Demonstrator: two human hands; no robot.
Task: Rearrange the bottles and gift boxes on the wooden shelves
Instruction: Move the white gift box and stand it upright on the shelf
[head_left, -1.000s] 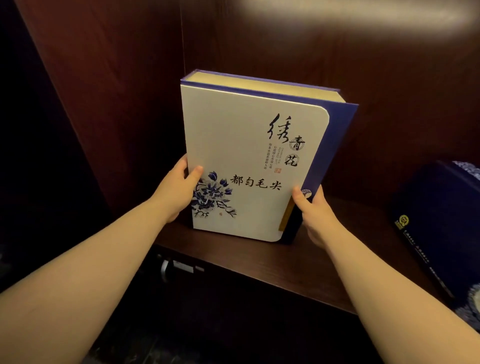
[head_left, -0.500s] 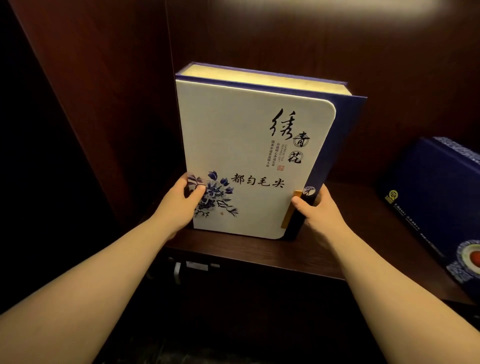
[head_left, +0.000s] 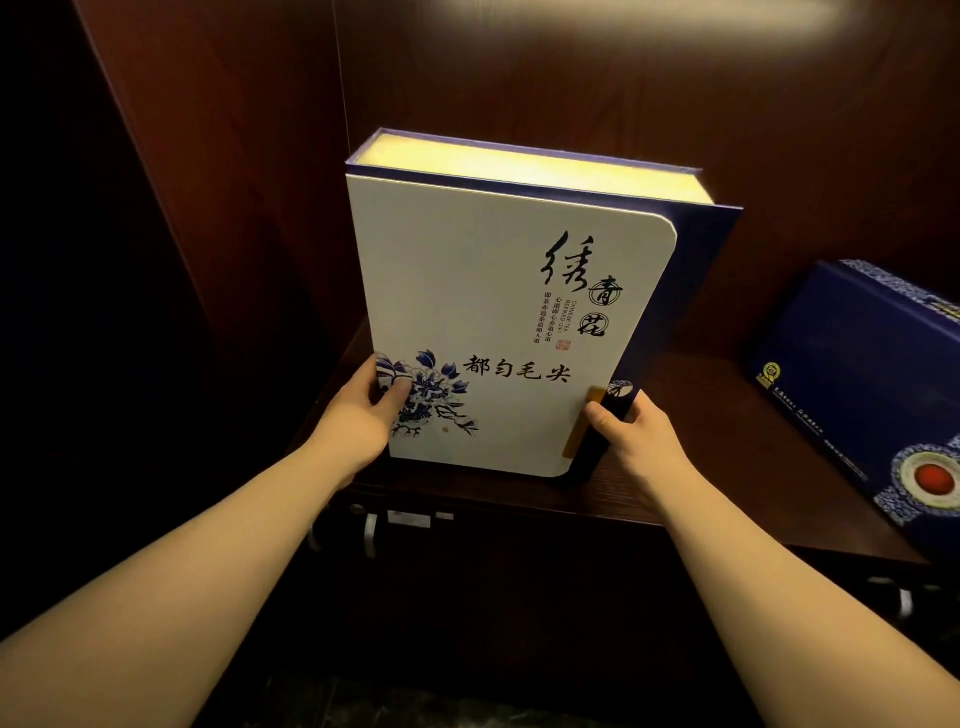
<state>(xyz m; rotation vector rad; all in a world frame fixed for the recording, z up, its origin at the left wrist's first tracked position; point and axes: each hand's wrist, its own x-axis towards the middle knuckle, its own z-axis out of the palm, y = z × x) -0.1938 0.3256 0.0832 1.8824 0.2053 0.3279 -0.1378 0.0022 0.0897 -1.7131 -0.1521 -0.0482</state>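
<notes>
A large white gift box (head_left: 488, 291) with a blue spine, black calligraphy and a blue flower print stands upright on the dark wooden shelf (head_left: 691, 410), near the left corner. My left hand (head_left: 363, 415) grips its lower left edge, thumb on the flower print. My right hand (head_left: 631, 439) grips its lower right edge by the blue spine and a gold tab. A dark blue gift box (head_left: 852, 384) with a round red and white emblem leans tilted at the right end of the shelf.
The cabinet's left side wall (head_left: 228, 208) and back panel (head_left: 623, 88) close in behind the white box. Below the shelf are dark cabinet doors with metal handles (head_left: 370, 535). Bare shelf lies between the two boxes.
The white box has tilted more upright and sits slightly further back on the shelf. Both hands slid a little lower along its edges. The view shifted so more of the blue box shows.
</notes>
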